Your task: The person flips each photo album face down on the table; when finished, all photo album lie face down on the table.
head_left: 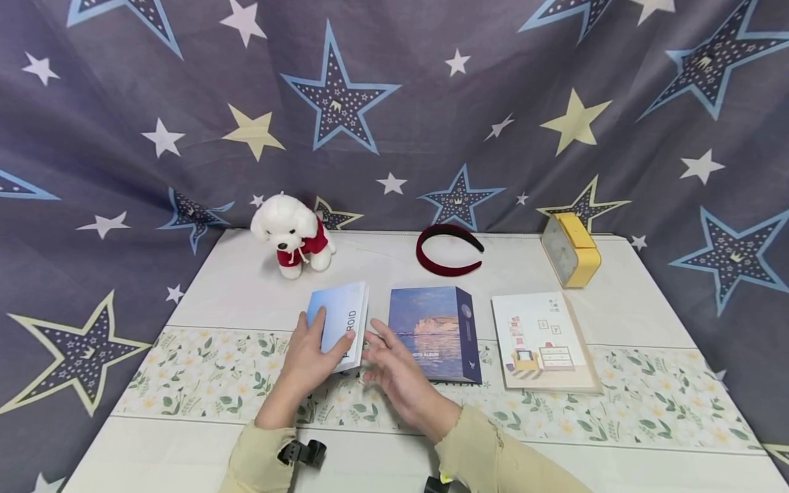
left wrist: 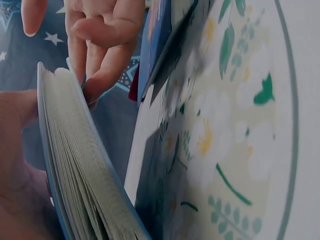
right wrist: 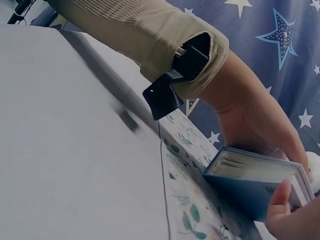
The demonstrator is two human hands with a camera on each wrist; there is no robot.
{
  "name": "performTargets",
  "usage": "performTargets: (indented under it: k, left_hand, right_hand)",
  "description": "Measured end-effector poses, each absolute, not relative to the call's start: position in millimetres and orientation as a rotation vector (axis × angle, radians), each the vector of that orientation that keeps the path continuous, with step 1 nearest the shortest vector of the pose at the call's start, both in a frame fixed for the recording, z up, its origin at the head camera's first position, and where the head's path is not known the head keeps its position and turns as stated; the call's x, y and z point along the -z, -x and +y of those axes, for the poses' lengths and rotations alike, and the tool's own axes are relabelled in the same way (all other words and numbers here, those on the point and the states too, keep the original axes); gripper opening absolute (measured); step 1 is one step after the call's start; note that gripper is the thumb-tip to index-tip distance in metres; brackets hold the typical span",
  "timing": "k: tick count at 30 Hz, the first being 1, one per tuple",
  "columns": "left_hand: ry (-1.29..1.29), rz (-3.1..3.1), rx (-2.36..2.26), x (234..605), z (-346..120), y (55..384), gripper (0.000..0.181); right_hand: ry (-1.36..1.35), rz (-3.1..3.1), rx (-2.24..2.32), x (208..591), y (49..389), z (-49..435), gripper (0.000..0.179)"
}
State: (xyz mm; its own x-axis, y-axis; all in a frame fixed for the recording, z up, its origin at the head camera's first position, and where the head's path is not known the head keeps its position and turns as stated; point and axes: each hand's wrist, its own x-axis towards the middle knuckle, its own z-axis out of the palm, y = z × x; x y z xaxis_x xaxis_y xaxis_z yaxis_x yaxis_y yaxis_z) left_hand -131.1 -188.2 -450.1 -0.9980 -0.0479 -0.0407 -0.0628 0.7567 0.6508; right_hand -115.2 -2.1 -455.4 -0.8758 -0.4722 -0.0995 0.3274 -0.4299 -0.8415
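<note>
A light blue photo album (head_left: 335, 318) with "ROID" showing on its cover is held tilted up from the table by my left hand (head_left: 308, 359). The left thumb lies across the cover and the other fingers are along its far left side. In the left wrist view, the pages (left wrist: 85, 165) fan slightly between two stiff covers. My right hand (head_left: 401, 380) is at the album's right edge, fingers loosely bent, fingertips right at the cover. Just right of it lies a dark blue photo album (head_left: 425, 329) with a cliff-and-sea picture.
A white plush dog (head_left: 286, 226) in a red top sits at the back left. Behind the albums lies a dark red headband (head_left: 450, 270). To the right are a book with a room drawing (head_left: 542, 342) and a yellow clock-like box (head_left: 573, 250). A star-patterned curtain (head_left: 394, 137) hangs behind the table.
</note>
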Motion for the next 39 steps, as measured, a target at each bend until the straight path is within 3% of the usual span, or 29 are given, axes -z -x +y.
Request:
performTargets:
  k: [8,23,39]
  left_hand:
    - [0.047,2.923,-1.072,445.1,-177.9,124.2,0.083]
    - [0.007,2.817,-1.059,438.2,-175.5,118.9,0.104]
    - [0.009,2.714,-1.301,431.4,-176.1,117.5,0.086]
  right_hand:
    - [0.242,1.331,2.320,452.4,117.2,1.4,0.067]
    - [0.273,1.394,2.292,452.1,116.5,2.8,0.064]
    - [0.343,1.499,2.213,458.8,118.4,-2.2,0.052]
